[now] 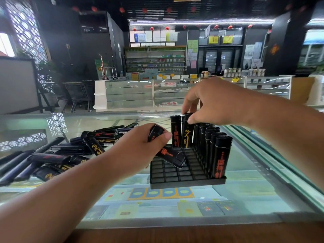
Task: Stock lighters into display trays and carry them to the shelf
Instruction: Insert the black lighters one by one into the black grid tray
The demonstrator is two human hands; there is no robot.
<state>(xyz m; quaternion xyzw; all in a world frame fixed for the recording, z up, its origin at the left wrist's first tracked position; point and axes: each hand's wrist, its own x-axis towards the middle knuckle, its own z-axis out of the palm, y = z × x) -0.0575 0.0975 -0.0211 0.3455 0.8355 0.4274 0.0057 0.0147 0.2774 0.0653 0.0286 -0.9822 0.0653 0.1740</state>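
Your right hand [213,102] is curled, thumb and forefinger pinching the cap of a gold-lettered lighter [186,135] that stands upright at the far row of the black display tray [175,175]; whether its foot is fully seated in a cell cannot be told. Touching it on the left stands a red-lettered lighter [175,131], also upright in the far row. Your left hand [140,146] is closed round two lighters at the tray's near-left side: the upper lighter [155,132] pokes up past your thumb, and the lower lighter [172,157] slants down out of your fingers, its cap end over the empty grid cells. Along the tray's right edge a full row of lighters [221,151] stands upright, running from the front corner back toward your right hand. The tray sits on the glass surface [250,174]. To the left of your left hand, on the same surface, lies a pile of loose lighters [70,151], black with gold or red lettering, lying flat at mixed angles. Printed packs [161,192] show beneath the glass.
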